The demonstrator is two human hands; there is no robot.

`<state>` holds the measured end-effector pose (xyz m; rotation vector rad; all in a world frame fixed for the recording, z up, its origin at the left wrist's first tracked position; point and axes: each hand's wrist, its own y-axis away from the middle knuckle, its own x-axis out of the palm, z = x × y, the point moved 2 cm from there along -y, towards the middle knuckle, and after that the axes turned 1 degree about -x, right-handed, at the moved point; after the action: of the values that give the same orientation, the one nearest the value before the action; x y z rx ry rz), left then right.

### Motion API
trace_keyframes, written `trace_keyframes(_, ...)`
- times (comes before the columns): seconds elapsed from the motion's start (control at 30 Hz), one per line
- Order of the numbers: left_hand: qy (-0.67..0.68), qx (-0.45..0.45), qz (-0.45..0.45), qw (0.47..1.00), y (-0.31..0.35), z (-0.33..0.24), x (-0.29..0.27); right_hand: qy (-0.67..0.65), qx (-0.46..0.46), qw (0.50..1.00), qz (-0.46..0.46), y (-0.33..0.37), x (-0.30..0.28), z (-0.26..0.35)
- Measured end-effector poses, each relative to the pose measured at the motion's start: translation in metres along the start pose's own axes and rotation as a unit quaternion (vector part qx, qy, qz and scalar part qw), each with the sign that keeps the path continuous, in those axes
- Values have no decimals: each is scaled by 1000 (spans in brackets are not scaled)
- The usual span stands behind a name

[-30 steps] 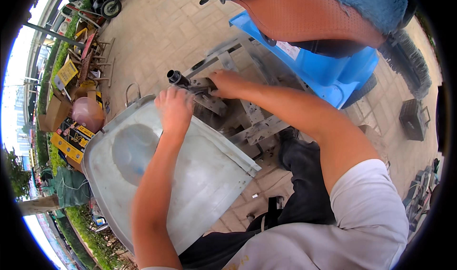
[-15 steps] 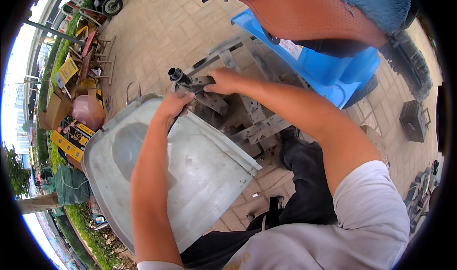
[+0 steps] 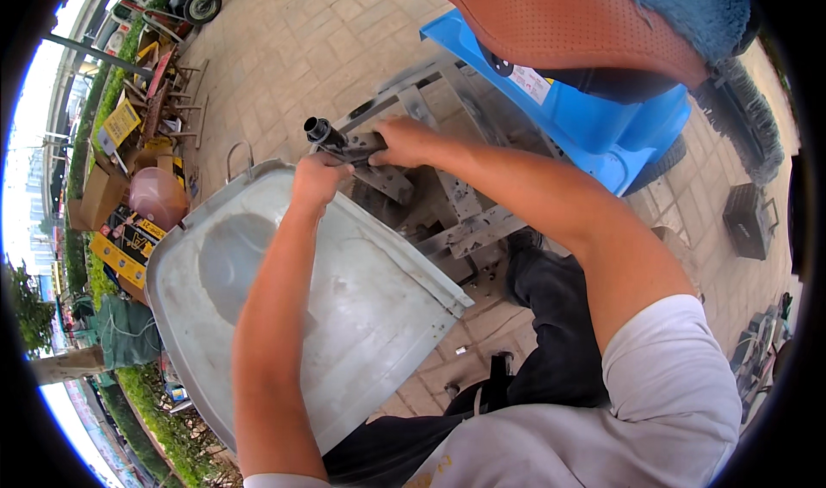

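A short black tube (image 3: 322, 132) with a ringed, open end stands up from a dark metal frame (image 3: 465, 200). Just below the tube is my left hand (image 3: 318, 181), closed, its back turned up; whatever its fingers grip is hidden beneath it. My right hand (image 3: 403, 142) comes in from the right, with its thumb and fingers closed on a dark, worn metal bracket (image 3: 366, 147) beside the tube. Under my left forearm lies a large pale grey panel (image 3: 379, 307) with a rounded hollow and a raised rim.
A blue plastic body panel (image 3: 594, 131) and a brown perforated seat (image 3: 551, 32) fill the upper right. On the paving at right sit a black box (image 3: 747, 221) and several grey parts. Cardboard boxes (image 3: 129, 247), a pink round object (image 3: 158, 197) and a hedge line the left.
My left hand has rolled over and moved slightly up toward the tube. The dark thin piece that showed beneath it is now out of sight. My right hand stays on the bracket.
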<state>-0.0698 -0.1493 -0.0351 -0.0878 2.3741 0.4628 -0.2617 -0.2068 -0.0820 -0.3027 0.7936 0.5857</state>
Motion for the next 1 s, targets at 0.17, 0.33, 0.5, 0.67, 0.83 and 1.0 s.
trace_keyframes(0.17,-182,105,-120,970,27,-12,16,19,-16,1000,-13,7,-3,3)
trace_keyframes(0.33,-276,218,-187,917,34,-7,25,41,-4,999,-31,19,-7,16)
trace_keyframes(0.5,-350,322,-250,843,33,2,27,55,16,998,-40,22,-6,23)
trace_keyframes(0.67,-404,300,-239,830,31,-1,28,18,-13,999,-26,18,-9,12)
trace_keyframes(0.83,-412,269,-212,844,31,-1,24,97,6,993,-63,25,-3,37)
trace_keyframes(1.0,-376,240,-195,873,32,-7,23,118,-33,991,-51,19,4,33)
